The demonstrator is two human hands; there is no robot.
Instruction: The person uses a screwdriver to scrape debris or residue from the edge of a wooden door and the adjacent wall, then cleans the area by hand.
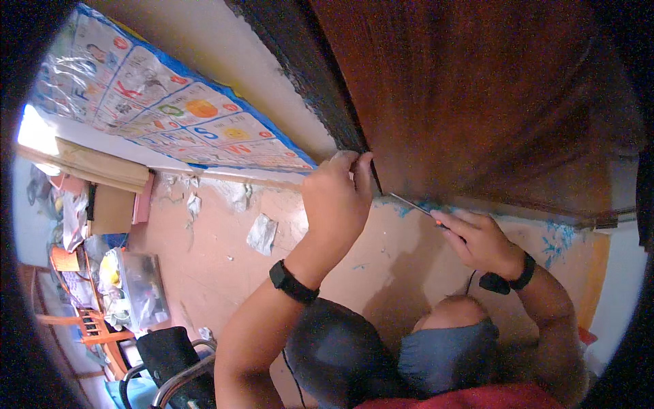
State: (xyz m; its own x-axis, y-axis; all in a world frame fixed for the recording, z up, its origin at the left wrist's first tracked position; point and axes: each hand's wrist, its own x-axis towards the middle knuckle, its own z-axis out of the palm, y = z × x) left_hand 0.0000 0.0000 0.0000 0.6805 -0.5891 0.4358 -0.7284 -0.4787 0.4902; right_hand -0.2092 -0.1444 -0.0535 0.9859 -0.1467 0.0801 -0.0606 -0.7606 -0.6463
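Observation:
My right hand [480,242] is closed around the handle of a screwdriver [413,206], whose thin metal shaft points left and up. Its tip is by the lower corner of a dark brown wooden door [463,102]. My left hand [337,194] is raised at the dark door frame [320,82], fingers curled and thumb pressed near the door's edge. Whatever sits between those fingers is hidden. Black bands circle both my wrists.
A lettered, blue-edged poster [197,112] hangs on the wall at left. Paper scraps [262,234] and blue flakes [558,242] litter the floor. A clear plastic bin [144,290], cardboard boxes [112,208] and a metal-framed chair [180,371] stand at left.

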